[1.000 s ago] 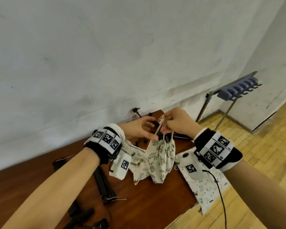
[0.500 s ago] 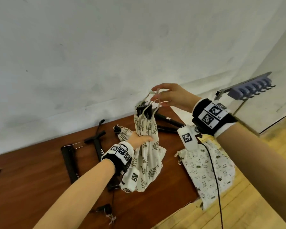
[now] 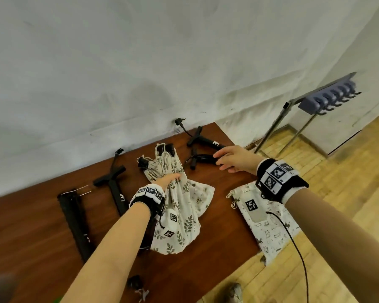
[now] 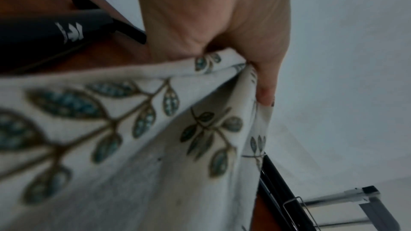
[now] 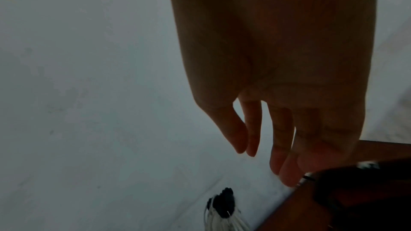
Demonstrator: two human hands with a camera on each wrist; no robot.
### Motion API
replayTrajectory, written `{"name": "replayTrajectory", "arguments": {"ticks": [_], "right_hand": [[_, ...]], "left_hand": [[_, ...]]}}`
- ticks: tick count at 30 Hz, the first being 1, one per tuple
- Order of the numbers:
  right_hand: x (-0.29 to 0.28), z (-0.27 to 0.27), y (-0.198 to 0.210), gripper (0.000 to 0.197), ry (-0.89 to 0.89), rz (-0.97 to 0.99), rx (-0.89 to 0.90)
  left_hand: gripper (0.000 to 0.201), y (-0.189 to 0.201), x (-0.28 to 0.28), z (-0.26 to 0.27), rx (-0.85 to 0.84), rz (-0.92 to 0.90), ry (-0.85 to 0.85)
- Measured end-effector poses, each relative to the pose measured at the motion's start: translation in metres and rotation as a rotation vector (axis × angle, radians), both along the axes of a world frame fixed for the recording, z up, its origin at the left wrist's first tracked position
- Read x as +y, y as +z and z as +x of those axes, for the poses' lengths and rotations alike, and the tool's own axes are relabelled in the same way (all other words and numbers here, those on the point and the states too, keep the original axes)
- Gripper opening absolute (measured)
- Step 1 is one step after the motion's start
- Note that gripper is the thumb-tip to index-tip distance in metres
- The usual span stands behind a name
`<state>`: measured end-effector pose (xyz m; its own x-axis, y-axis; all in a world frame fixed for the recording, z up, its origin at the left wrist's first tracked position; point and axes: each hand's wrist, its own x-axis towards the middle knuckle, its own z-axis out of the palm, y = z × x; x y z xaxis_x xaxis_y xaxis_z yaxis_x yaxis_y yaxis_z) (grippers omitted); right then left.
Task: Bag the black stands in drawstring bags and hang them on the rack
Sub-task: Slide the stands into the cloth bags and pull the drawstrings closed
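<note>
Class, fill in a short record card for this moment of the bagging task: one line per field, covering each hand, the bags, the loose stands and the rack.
Left hand: grips the leaf-print bag, a stand poking from its neck
Right hand: open, fingers straight, reaching at a loose black stand
Spare bag: flat at the table's right edge, overhanging it
Other loose stands: several on the brown table
Rack: right, on the floor, hooks bare
</note>
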<state>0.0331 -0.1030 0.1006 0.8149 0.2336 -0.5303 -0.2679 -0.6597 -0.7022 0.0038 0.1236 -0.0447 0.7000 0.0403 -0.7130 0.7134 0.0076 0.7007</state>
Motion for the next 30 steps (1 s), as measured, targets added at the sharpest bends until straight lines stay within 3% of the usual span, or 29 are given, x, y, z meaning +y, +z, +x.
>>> {"name": "replayTrajectory", "arguments": {"ticks": [3, 7, 14, 17, 20, 24, 27, 30], "right_hand": [[-0.023, 0.004, -0.025, 0.021, -0.041, -0.042, 0.086], [-0.047, 0.014, -0.049, 0.021, -0.113, -0.056, 0.147], [-0.066, 0.030, -0.086, 0.026, -0.199, -0.178, 0.113], [-0.076, 0.030, -0.108, 0.042, -0.086, -0.360, 0.045], [-0.083, 0.028, -0.137, 0.056, 0.099, -0.558, 0.000], [-0.094, 0.019, -0.177, 0.067, 0.259, -0.722, 0.041], [-0.104, 0.016, -0.200, 0.057, 0.299, -0.773, -0.045], [-0.105, 0.019, -0.198, 0.027, 0.257, -0.811, -0.231]], "left_hand": [[0.119, -0.033, 0.003, 0.017, 0.093, 0.059, 0.135], [0.092, -0.041, 0.015, 0.023, 0.145, 0.341, 0.043], [0.090, -0.050, 0.023, 0.039, 0.196, 0.404, -0.239], [0.080, -0.048, 0.030, 0.039, 0.188, 0.487, -0.271], [0.088, -0.050, 0.043, 0.038, 0.230, 0.594, -0.308], [0.084, -0.047, 0.059, 0.032, 0.250, 0.695, -0.334], [0.081, -0.051, 0.067, 0.033, 0.285, 0.732, -0.351], [0.070, -0.044, 0.062, 0.035, 0.275, 0.760, -0.399]]}}
